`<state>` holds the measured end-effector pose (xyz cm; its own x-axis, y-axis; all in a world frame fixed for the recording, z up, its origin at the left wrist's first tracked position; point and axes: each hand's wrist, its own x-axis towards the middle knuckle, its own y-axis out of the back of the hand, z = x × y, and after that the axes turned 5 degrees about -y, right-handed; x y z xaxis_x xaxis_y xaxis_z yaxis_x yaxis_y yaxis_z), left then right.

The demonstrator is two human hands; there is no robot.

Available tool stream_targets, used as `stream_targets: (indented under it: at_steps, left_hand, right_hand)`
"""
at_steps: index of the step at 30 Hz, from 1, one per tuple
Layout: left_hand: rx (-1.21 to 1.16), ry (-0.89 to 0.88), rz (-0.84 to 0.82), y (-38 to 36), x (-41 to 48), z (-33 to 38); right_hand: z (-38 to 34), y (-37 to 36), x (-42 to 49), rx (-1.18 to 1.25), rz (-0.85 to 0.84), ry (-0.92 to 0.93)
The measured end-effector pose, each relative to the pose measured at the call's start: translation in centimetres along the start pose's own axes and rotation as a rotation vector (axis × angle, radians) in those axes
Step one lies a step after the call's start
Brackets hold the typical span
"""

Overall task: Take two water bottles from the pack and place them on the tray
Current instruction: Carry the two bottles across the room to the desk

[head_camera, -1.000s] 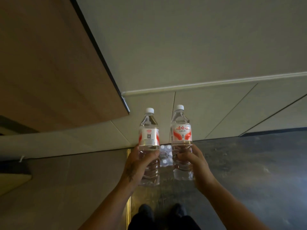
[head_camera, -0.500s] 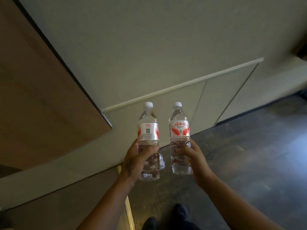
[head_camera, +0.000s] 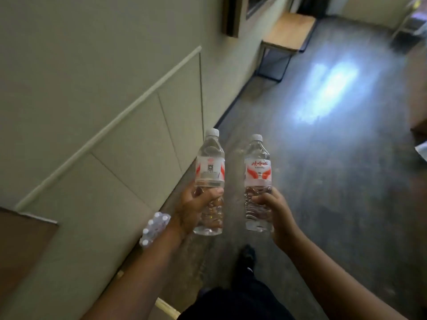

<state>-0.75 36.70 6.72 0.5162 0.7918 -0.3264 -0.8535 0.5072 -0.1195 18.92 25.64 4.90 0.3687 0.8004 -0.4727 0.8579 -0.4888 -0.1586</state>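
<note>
Head view: you hold two clear plastic water bottles, upright and apart, both white-capped with red-and-white labels. Your left hand [head_camera: 193, 207] is wrapped around the left bottle [head_camera: 209, 181]; your right hand [head_camera: 275, 214] is closed on the right bottle [head_camera: 257, 183]. One shrink-wrapped pack [head_camera: 154, 228] sits on the dark floor [head_camera: 335, 181] behind your left wrist.

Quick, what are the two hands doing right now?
Left hand: closed around an upright water bottle.
Right hand: closed around the other upright water bottle.

clear plastic bottles [head_camera: 209, 172], glossy floor [head_camera: 335, 158]
</note>
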Motion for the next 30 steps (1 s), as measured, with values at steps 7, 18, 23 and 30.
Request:
stream_targets:
  at_steps: [7, 18, 23, 30]
  left_hand:
    - [0.082, 0.031, -0.348, -9.8, 1.0, -1.0]
    - [0.197, 0.019, -0.507, -23.8, 5.4, -0.5]
    - [0.223, -0.005, -0.492, -29.3, 7.9, 0.1]
    - [0.237, -0.011, -0.451, -34.6, 12.4, 1.1]
  right_hand:
    - [0.9, 7.9, -6.5, 0.110, 0.284, 0.034]
    - [-0.1, 19.7, -7.3, 0.232, 0.482, 0.035]
    - [-1.5, 25.0, -5.0, 0.240, 0.470, 0.026]
    - [-4.8, 30.7, -0.7, 0.241, 0.465, 0.028]
